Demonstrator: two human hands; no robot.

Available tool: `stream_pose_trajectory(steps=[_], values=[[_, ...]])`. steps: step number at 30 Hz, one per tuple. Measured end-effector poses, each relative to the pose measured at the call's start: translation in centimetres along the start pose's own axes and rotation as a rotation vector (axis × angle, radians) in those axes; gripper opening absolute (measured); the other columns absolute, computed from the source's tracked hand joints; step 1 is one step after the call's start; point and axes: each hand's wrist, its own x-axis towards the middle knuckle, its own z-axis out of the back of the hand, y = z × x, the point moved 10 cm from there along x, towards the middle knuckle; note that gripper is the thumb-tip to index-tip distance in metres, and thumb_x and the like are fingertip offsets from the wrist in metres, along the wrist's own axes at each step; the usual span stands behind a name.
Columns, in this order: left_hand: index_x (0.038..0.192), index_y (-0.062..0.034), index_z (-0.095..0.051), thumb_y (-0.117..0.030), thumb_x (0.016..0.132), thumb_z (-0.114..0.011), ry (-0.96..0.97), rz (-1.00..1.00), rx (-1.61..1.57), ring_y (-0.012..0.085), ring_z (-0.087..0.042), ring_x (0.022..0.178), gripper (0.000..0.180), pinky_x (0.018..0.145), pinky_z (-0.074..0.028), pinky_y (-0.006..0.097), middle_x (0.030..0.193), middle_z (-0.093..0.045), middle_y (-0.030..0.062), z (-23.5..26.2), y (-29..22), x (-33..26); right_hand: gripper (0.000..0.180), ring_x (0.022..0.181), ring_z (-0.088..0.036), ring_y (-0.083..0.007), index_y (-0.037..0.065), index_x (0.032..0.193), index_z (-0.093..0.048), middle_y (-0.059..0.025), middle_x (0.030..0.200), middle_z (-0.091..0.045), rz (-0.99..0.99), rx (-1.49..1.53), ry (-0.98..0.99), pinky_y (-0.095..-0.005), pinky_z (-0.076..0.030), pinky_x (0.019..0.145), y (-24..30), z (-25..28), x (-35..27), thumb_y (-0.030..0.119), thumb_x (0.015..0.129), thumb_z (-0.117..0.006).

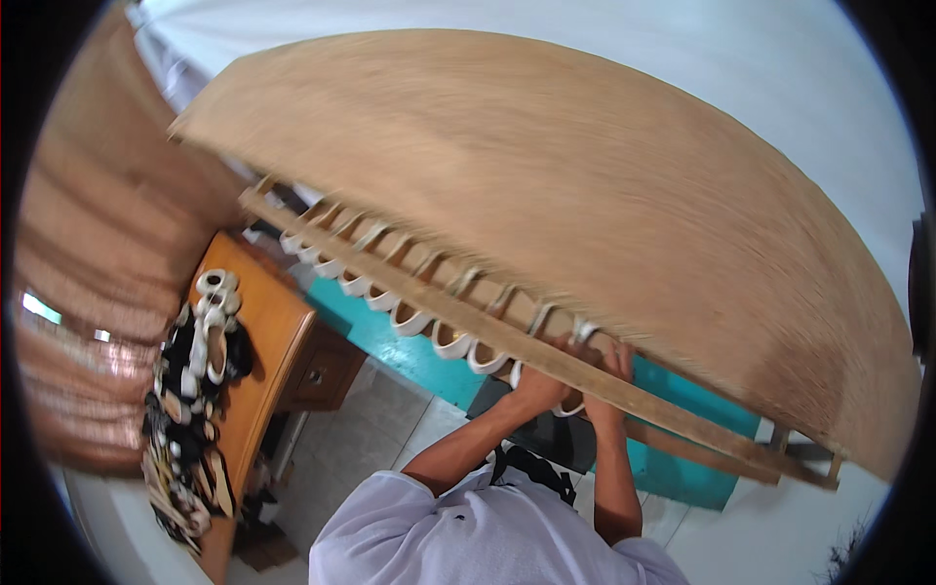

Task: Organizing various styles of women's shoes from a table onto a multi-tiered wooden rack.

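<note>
A row of white shoes [451, 340] with tan insides hangs along a wooden rack rail [429, 297], under a broad brown board. Both hands are at the right end of that row, reaching in at the rail. My left hand [539, 388] is closed at the last white shoe [567, 408], and the rail hides part of its fingers. On the shoe's other side, my right hand [612, 375] has its fingers up near the shoe's strap [585, 331]. The rail crosses in front of this hand too.
The wide brown board [487, 146] slopes over the rack. Below stands a turquoise table [673, 468]. To the left, a wooden desk [268, 331] bears a heap of black, white and tan shoes [190, 409]. A brown curtain [107, 244] hangs beside it.
</note>
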Motion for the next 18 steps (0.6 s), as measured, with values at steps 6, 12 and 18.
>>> stream_pose_trajectory(steps=[6,12,18], values=[[0.107,-0.0022,-0.063,-0.01,0.079,-0.065,-0.136,-0.039,-0.052,0.0389,-0.051,0.116,0.029,0.095,-0.042,0.049,0.126,-0.056,0.0191,9.1,0.1,-4.5,0.039,0.135,-0.04,-0.0427,-0.005,0.12,-0.06,-0.0222,0.136,-0.052,-0.05,0.247,0.002,-0.0502,-0.031,0.112,4.8,0.7,-3.3,-0.003,0.081,-0.058],[0.106,-0.0058,-0.065,-0.003,0.081,-0.065,-0.441,0.238,0.028,0.0358,-0.053,0.117,0.026,0.098,-0.044,0.045,0.129,-0.056,0.0149,25.5,5.1,-18.5,0.032,0.131,-0.046,-0.0394,-0.005,0.11,-0.064,-0.0201,0.131,-0.056,0.305,0.353,0.17,-0.0475,-0.037,0.108,18.3,-3.2,-7.0,-0.005,0.079,-0.057],[0.101,-0.0037,-0.066,-0.005,0.082,-0.064,-0.861,0.613,0.239,0.0327,-0.058,0.113,0.019,0.096,-0.046,0.042,0.122,-0.061,0.0128,41.9,5.6,-41.5,0.03,0.123,-0.054,-0.0351,-0.003,0.108,-0.065,-0.0173,0.123,-0.061,0.462,0.509,0.332,-0.0438,-0.042,0.103,32.3,-10.8,-11.0,-0.006,0.079,-0.059]])
